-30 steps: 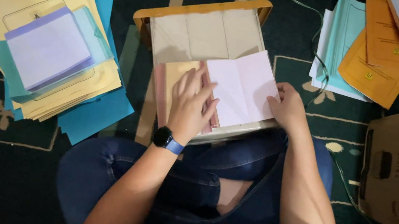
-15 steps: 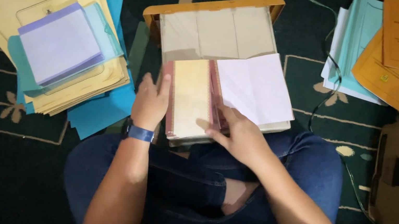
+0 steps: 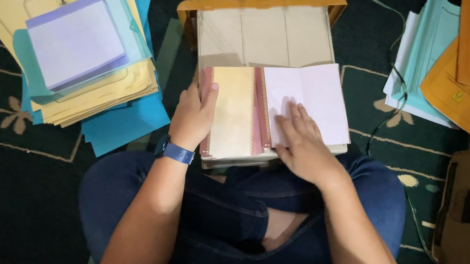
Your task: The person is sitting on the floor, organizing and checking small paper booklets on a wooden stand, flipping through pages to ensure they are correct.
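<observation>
Lying open at frame centre, on the lap: booklet (image 3: 274, 116). Gripping its left edge: left hand (image 3: 192, 116), fingers curled together over the cover. Pressing flat on the white right page: right hand (image 3: 302, 145), fingers slightly spread. Sitting upper left: yellow and blue folder stack (image 3: 74, 43).
</observation>
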